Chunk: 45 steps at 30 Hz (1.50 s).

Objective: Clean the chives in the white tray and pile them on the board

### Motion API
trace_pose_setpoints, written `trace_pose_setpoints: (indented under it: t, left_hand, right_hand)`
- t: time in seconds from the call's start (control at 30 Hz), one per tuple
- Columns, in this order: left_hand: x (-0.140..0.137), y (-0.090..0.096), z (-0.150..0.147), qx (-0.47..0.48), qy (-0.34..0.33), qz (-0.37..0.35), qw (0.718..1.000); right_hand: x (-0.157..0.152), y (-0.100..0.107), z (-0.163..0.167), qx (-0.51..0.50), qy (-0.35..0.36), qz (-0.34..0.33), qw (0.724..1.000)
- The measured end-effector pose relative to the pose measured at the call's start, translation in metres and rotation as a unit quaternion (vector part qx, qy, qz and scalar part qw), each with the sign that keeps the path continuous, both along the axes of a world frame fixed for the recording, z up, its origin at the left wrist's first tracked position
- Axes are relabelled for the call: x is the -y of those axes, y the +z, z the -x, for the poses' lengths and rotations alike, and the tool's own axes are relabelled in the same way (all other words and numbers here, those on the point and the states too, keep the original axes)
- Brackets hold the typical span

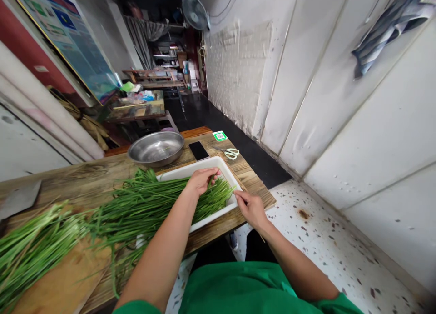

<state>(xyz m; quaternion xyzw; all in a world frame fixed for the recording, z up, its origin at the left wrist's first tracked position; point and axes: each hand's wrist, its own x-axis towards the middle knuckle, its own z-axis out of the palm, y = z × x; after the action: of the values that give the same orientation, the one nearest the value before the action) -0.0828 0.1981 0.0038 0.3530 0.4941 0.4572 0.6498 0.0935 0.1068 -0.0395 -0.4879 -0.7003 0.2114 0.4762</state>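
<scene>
A thick bundle of garlic chives [163,205] lies lengthwise in a white plastic tray [223,209], and its leafy end spills over the tray's left side. Over the bundle, my left hand [203,180] is closed, with a bit of green chive showing between thumb and fingers. My right hand [252,208] pinches at the tray's right edge, thumb against forefinger, where a chive's pale end meets the fingertips. A thin, pale strand hangs below my right wrist.
More chives rest on a wooden cutting board [64,277] at left, near a cleaver [19,200]. Behind the tray are a steel bowl [156,148], a black phone [198,151], scissors [231,153] and a green QR card [220,136]. A white wall runs along the right.
</scene>
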Motion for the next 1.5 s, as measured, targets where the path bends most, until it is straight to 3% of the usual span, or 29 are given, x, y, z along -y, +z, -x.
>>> trace_pose_setpoints:
  t: [0.7, 0.93, 1.03, 1.13, 1.2, 1.3, 1.37, 1.43, 1.5]
  left_hand:
    - [0.003, 0.000, 0.002, -0.026, 0.022, -0.043, 0.999]
    - [0.008, 0.000, 0.000, -0.067, -0.001, -0.092, 0.994]
    - [0.014, 0.000, -0.004, -0.105, -0.053, -0.106, 0.987]
    - [0.020, 0.002, -0.004, -0.185, -0.139, -0.144, 0.962]
    - [0.022, 0.006, 0.001, -0.248, -0.161, -0.178, 0.938]
    - [0.018, 0.010, 0.014, -0.368, -0.094, -0.214, 0.900]
    - [0.012, 0.011, 0.020, -0.464, -0.036, -0.221, 0.857]
    - [0.004, 0.009, 0.021, -0.534, -0.020, -0.219, 0.816]
    - [-0.003, 0.004, 0.017, -0.560, -0.029, -0.213, 0.800]
  right_hand:
    - [0.001, -0.001, 0.002, 0.003, 0.001, 0.012, 1.000]
    - [0.000, 0.004, 0.010, 0.031, -0.025, 0.014, 0.999]
    - [-0.004, 0.008, 0.015, 0.031, -0.038, 0.010, 0.999]
    - [-0.009, 0.013, 0.018, 0.029, -0.046, 0.002, 0.999]
    - [-0.010, 0.014, 0.018, 0.028, -0.041, -0.002, 0.999]
    - [-0.007, 0.013, 0.015, 0.024, -0.037, -0.002, 0.999]
    - [-0.004, 0.009, 0.013, 0.019, -0.039, 0.002, 0.999]
    - [-0.001, 0.006, 0.011, 0.014, -0.040, 0.007, 0.999]
    - [0.000, 0.005, 0.009, 0.009, -0.039, 0.010, 0.999]
